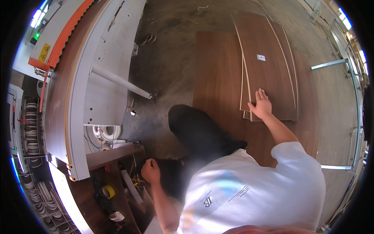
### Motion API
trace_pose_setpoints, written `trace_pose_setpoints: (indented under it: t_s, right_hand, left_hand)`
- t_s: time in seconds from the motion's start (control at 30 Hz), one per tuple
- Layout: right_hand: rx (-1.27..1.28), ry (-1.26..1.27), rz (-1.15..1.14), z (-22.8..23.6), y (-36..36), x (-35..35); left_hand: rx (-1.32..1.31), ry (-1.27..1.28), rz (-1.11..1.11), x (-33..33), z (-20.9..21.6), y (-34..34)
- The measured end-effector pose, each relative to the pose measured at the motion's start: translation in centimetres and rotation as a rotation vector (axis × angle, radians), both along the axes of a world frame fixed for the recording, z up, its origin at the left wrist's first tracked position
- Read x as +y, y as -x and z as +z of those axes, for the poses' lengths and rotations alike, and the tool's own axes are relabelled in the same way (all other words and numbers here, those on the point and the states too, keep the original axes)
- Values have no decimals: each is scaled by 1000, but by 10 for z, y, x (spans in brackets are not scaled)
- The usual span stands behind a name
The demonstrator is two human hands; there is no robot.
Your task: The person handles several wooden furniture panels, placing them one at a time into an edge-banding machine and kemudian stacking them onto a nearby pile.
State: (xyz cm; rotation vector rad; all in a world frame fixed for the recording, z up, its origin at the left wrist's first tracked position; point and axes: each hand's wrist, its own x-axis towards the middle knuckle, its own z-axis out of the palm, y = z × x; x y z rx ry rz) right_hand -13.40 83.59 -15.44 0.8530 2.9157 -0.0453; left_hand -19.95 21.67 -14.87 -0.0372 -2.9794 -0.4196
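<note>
Head view: stacked brown panels (269, 74) lay toward one o'clock on the floor. Right hand (261, 104) pressed flat on the top one's near corner, fingers spread. Left hand (150, 171), at seven o'clock, curled into a fist, holding nothing visible, beside workbench (111, 154).

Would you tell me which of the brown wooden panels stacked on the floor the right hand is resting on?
The right hand lies flat on the top brown wooden panel, the one bearing a small white label; the larger panel beneath it is untouched.
</note>
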Motion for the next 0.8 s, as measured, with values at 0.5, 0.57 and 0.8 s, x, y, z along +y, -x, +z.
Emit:
trace_pose_setpoints:
  t_s: [0.5,0.57,0.8]
  right_hand:
    - [474,-93,-454,-23,-139,101]
    - [779,867,-526,-37,-73,50]
    - [656,1976,-871,-43,88,-109]
  left_hand:
    - [3,4,-52,-3,1,-8]
    - [-28,24,-37,0,3,-8]
    - [-24,58,-56,2,4,-3]
